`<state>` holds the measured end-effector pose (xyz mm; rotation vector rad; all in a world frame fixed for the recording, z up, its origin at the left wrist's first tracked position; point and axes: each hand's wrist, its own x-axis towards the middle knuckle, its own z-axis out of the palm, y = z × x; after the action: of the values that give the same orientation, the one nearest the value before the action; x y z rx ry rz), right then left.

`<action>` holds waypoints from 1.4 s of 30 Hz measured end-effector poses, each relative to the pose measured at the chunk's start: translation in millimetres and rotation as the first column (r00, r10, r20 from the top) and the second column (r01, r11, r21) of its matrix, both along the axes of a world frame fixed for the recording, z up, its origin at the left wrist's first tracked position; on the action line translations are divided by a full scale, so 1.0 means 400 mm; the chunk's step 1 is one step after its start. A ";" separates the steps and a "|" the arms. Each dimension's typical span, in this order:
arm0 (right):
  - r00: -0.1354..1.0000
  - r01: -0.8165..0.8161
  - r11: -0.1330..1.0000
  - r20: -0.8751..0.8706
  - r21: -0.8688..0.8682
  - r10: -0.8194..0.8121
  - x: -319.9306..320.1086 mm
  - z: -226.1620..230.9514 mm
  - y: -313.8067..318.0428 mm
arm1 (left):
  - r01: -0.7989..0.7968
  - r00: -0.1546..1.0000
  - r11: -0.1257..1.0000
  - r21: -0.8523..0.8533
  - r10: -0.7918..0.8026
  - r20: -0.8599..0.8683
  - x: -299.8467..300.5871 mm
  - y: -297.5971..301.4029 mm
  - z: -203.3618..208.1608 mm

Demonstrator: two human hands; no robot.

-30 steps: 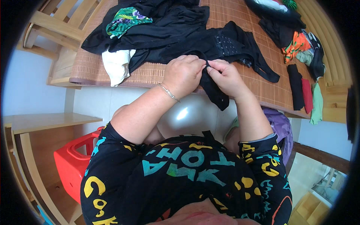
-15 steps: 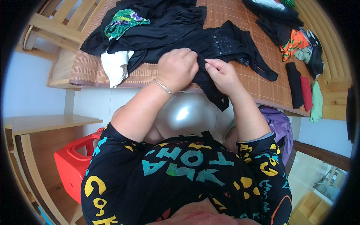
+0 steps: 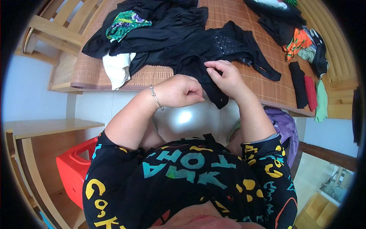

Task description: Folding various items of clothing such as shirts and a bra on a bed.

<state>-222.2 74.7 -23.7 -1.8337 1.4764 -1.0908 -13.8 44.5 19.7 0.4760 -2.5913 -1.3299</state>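
Note:
A black garment [image 3: 223, 44] with rows of hook-and-eye fasteners lies along the bed edge, straps spread to the right. One black strap [image 3: 217, 93] hangs over the near edge, between my hands. At its upper part, my right hand [image 3: 227, 79] has thumb and forefinger closed on the black fabric. My left hand [image 3: 180, 91] is just off the cloth, in front of the bed edge. Its fingers are curled in, with nothing showing in them. More black clothing [image 3: 167, 30] is heaped behind, touching the garment.
A green floral cloth [image 3: 126, 24] and a white cloth [image 3: 116, 70] lie at the left on the brown bed mat [image 3: 251, 82]. Folded black, red [image 3: 310, 93] and green pieces line the right edge, near an orange patterned cloth [image 3: 297, 44]. A red stool [image 3: 72, 168] stands lower left.
My left hand has come off the black fabric, moving down toward me and turning. My right hand stays near the same spot. The hanging strap has risen a little.

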 end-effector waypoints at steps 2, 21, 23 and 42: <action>0.976 -0.036 0.997 -0.215 -0.066 0.021 -0.004 0.012 0.006 | -0.018 0.998 0.999 -0.047 0.015 -0.055 0.003 0.001 -0.008; 0.939 0.083 0.974 -0.345 0.211 -0.005 -0.046 0.040 0.067 | -0.399 0.915 0.864 -0.307 0.353 -0.195 -0.057 0.007 -0.031; 0.979 0.019 0.989 -0.202 0.147 0.011 -0.037 0.050 0.066 | -0.420 0.904 0.830 -0.368 0.349 -0.246 -0.072 -0.007 -0.059; 0.802 -0.266 0.868 0.596 0.420 -0.043 -0.054 0.066 0.058 | -0.512 0.837 0.857 -0.057 0.483 -0.257 -0.043 -0.045 -0.016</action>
<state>-243.8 97.9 2.6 -1.0710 1.1029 -0.9869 -30.9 26.5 13.5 0.8465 -2.1310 -0.9704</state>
